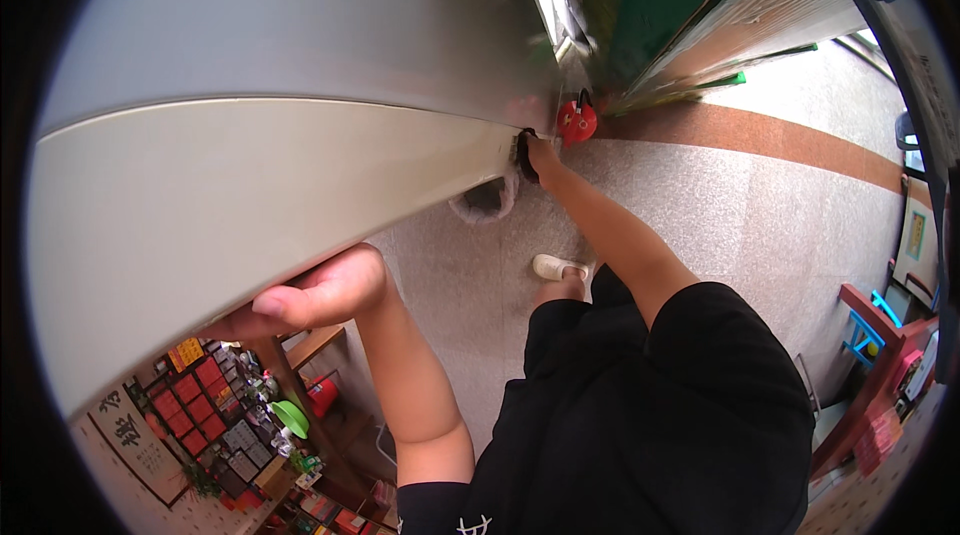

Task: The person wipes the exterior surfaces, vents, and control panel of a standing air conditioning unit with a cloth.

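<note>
A tall, pale panel point(285, 190) of a large cabinet-like body fills the left, beside its smooth grey face point(300, 25). My left hand point(322, 295) lies against the panel's near edge, thumb showing, the other fingers partly hidden behind it; whether it grips cannot be told. With my right arm stretched far down, my right hand point(545, 158) is closed around a dark brush-like object point(528, 156) at the panel's narrow far end. That object's exact kind is unclear.
A lined waste bin point(484, 199) and a red fire extinguisher point(577, 122) stand near my right hand. Beyond are plastic-wrapped boards point(727, 40). At lower left, shelves point(330, 377) hold a green basin point(290, 419). Blue chair parts point(862, 336) show at right.
</note>
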A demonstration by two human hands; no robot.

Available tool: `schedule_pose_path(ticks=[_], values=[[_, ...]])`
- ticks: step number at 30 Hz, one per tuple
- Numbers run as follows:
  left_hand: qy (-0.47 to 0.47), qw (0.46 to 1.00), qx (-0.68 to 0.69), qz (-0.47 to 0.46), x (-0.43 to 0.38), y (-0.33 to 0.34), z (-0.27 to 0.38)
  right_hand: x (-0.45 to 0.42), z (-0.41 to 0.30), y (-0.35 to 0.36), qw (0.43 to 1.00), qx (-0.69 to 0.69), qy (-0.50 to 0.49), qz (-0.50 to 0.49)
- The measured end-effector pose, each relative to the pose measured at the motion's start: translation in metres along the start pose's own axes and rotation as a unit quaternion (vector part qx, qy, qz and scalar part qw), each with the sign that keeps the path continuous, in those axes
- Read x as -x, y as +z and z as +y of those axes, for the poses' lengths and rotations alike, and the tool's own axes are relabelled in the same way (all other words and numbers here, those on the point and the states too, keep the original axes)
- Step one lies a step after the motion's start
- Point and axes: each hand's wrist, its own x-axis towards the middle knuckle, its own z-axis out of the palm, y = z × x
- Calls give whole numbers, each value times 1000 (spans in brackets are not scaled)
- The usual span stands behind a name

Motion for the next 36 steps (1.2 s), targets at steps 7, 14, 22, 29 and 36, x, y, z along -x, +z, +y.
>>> schedule_pose_path(ticks=[7,14,22,29,36], values=[[29,999,-36,8,-3,-1,-9,-28,28,16,996,75,52,-8],[21,999,-36,35,1,1,-7,42,2,5,997,64,-41,18],[22,1000,-14,-6,-3,3,-1,44,-11,-10,992,75,-77,-63],[28,1000,-12,-5,-3,-6,-6,14,6,-3,991,63,-82,-83],[30,1000,0,4,-3,5,0,-26,33,15,705,680,-200,-38]])
